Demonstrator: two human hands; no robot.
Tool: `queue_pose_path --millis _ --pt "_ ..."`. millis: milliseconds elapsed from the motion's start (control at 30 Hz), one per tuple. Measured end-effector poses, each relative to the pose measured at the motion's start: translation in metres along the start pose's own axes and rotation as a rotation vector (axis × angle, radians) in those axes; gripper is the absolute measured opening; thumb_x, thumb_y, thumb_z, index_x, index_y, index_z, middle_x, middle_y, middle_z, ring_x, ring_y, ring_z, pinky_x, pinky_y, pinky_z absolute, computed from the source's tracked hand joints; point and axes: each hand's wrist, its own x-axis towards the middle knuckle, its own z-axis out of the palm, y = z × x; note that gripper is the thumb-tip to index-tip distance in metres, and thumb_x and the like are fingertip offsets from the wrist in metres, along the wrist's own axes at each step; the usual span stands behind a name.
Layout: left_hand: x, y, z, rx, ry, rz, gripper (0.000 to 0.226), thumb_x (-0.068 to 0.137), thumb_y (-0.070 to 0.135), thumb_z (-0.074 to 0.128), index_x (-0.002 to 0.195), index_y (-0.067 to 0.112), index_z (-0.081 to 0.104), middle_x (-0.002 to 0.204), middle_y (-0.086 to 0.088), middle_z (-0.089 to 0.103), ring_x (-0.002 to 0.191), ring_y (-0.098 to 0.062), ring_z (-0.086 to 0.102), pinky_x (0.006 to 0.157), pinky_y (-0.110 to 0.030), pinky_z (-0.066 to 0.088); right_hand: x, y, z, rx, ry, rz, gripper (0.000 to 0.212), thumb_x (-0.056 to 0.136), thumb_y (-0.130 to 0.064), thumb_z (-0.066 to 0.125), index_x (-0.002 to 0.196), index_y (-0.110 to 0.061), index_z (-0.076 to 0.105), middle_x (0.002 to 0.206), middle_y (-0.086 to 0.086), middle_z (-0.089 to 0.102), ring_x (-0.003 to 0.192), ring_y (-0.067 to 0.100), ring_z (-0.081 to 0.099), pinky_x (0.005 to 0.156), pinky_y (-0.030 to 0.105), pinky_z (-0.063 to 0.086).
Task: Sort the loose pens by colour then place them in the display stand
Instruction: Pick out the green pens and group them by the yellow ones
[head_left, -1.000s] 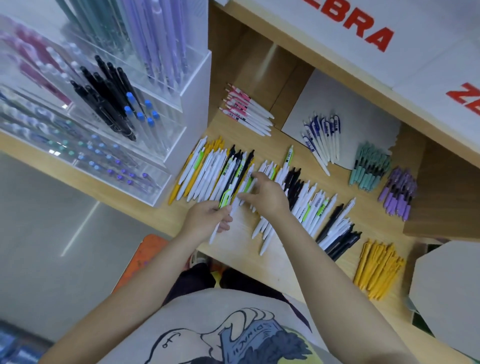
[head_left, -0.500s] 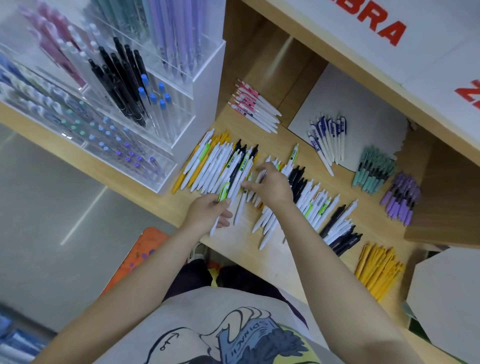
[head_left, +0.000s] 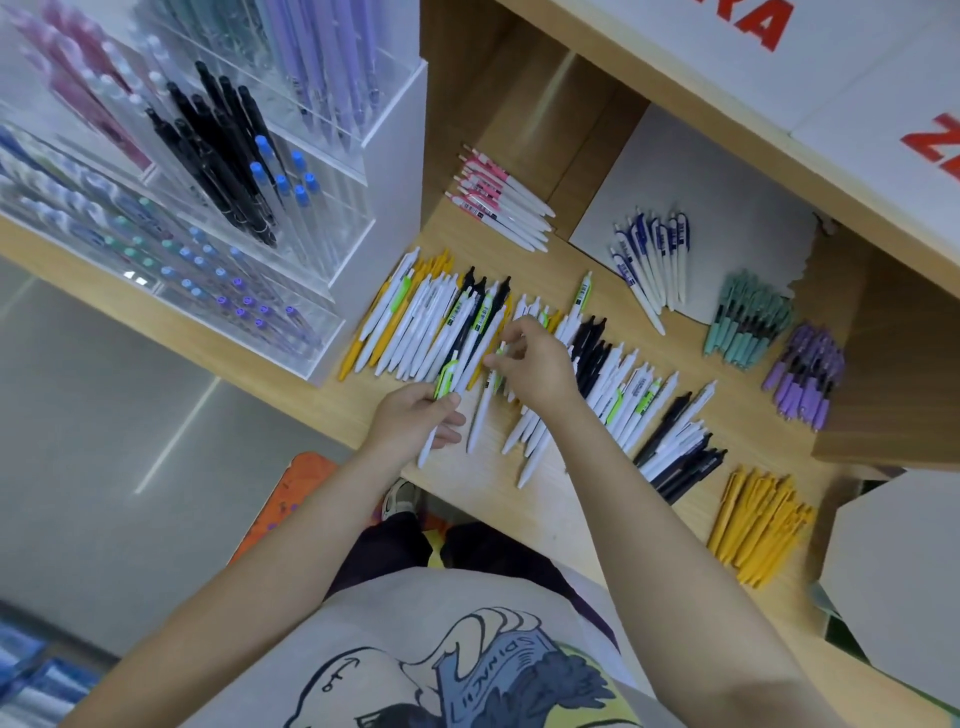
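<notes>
Loose white, black and yellow pens (head_left: 431, 322) lie in a mixed row on the wooden shelf (head_left: 571, 514). My left hand (head_left: 410, 421) grips white pens with green clips (head_left: 448, 379) near the shelf's front edge. Just to its right, my right hand (head_left: 535, 364) pinches another green-clipped white pen (head_left: 500, 358) over the middle of the row. The clear acrylic display stand (head_left: 234, 197) stands at the left, holding black, blue-capped, pink and purple pens.
Sorted piles lie farther back and right: pink-clip pens (head_left: 498, 200), navy-clip pens (head_left: 652, 254) on a white card, teal pens (head_left: 748, 319), purple pens (head_left: 805, 374) and yellow pens (head_left: 756, 525). A wooden divider (head_left: 883, 364) bounds the shelf at right.
My right hand has lifted slightly and now pinches a green-clipped pen near my left hand. My left hand keeps its grip on its pens. The camera has shifted a little.
</notes>
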Motion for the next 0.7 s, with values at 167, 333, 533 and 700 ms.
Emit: queue_pose_path --millis 167,333,533,700 --pt "-0.012 0.017 0.007 -0.018 -0.043 0.061 0.028 0.093 0.033 0.07 0.102 0.006 0.07 0.087 -0.008 0.077 0.078 -0.024 0.074 0.07 -0.032 0.061 -0.021 -0.017 -0.032 0.311 0.011 0.021 0.023 0.089 -0.017 0.073 0.097 -0.006 0.056 0.055 0.002 0.061 0.043 0.021 0.054 0.044 0.024 0.043" --pt "-0.017 0.037 0.018 -0.106 -0.258 0.053 0.02 0.098 0.026 0.063 0.094 0.007 0.067 0.083 -0.009 0.075 0.075 -0.027 0.073 0.071 -0.034 0.06 -0.022 -0.042 -0.039 0.354 -0.067 -0.01 0.02 0.092 -0.021 0.07 0.097 -0.003 0.063 0.066 0.008 0.067 0.045 0.024 0.055 0.043 0.02 0.039" --pt "-0.004 0.028 -0.001 -0.267 -0.219 -0.029 0.014 0.102 0.016 0.055 0.106 0.005 0.064 0.074 -0.005 0.066 0.065 -0.022 0.06 0.062 -0.032 0.052 0.027 -0.01 -0.045 -0.19 0.116 -0.205 0.025 0.089 -0.025 0.073 0.113 -0.016 0.069 0.105 -0.003 0.057 0.097 0.013 0.052 0.086 0.032 0.044" --pt "0.002 0.02 -0.007 -0.351 -0.226 -0.1 0.017 0.1 0.017 0.059 0.114 0.008 0.065 0.088 -0.013 0.07 0.076 -0.026 0.067 0.076 -0.039 0.054 0.054 0.0 -0.031 -0.542 -0.089 -0.124 0.092 0.073 -0.059 0.077 0.148 -0.023 0.039 0.162 0.003 0.016 0.15 0.022 0.005 0.118 0.049 0.008"
